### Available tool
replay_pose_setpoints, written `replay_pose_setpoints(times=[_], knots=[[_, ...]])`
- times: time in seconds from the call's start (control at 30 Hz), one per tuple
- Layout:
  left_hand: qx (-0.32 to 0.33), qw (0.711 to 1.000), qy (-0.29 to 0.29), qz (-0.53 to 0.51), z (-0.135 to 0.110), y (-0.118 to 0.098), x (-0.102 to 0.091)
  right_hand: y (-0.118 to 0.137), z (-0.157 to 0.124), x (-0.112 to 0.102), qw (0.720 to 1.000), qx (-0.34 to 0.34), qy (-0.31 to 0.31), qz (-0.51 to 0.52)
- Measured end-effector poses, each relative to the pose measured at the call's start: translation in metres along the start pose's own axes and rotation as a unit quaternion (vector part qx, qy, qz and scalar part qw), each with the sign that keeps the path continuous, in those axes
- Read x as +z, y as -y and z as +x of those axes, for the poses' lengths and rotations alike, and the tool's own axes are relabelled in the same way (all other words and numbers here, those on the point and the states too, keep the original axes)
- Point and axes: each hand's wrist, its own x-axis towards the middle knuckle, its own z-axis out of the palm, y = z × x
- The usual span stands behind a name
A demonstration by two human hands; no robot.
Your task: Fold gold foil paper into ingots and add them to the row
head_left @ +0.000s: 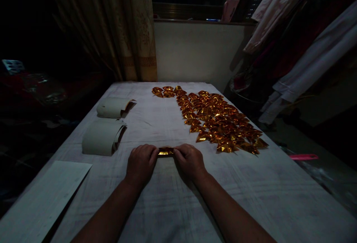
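A strip of folded gold foil paper (166, 151) stretches between my two hands, low over the cloth-covered table (167, 205). My left hand (141, 163) pinches its left end with thumb and fingers. At the right end, my right hand (190, 160) is closed on it the same way. Only the shiny middle of the piece shows; both ends are hidden by fingers. Beyond my right hand lies a spread of many folded gold foil pieces (220, 118), with a few more gold pieces (167, 91) at the table's far edge.
Two curved stacks of pale paper (102, 137) stand on the left side. A flat white board or sheet (50, 187) lies at the near left. A curtain (125, 31) and wall (195, 49) are behind the table. Clothes (315, 49) hang at the right.
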Motion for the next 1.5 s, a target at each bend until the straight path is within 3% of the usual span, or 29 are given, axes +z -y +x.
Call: replay_pose_setpoints(times=[0.43,0.67,0.83,1.0,1.27,1.5], knots=[[0.031,0.999,-0.017,-0.011,-0.003,-0.005,0.006,0.000,0.000,0.003,1.000,-0.015,-0.014,-0.008],[0.036,0.999,0.003,0.011,-0.001,-0.005,0.003,-0.003,-0.002,0.006,0.996,-0.078,-0.016,0.046],[0.086,0.996,0.018,-0.015,-0.004,-0.011,0.002,-0.006,0.001,0.006,0.998,-0.038,-0.034,0.031],[0.058,0.998,0.007,0.009,-0.001,-0.008,0.001,-0.006,0.000,0.007,0.997,-0.063,-0.029,0.045],[0.035,0.999,0.006,0.018,0.004,0.001,0.000,-0.003,0.002,-0.003,0.999,-0.045,-0.014,-0.007],[0.038,0.999,0.008,0.037,0.004,0.000,-0.001,0.001,0.003,-0.001,0.998,-0.043,-0.032,0.023]])
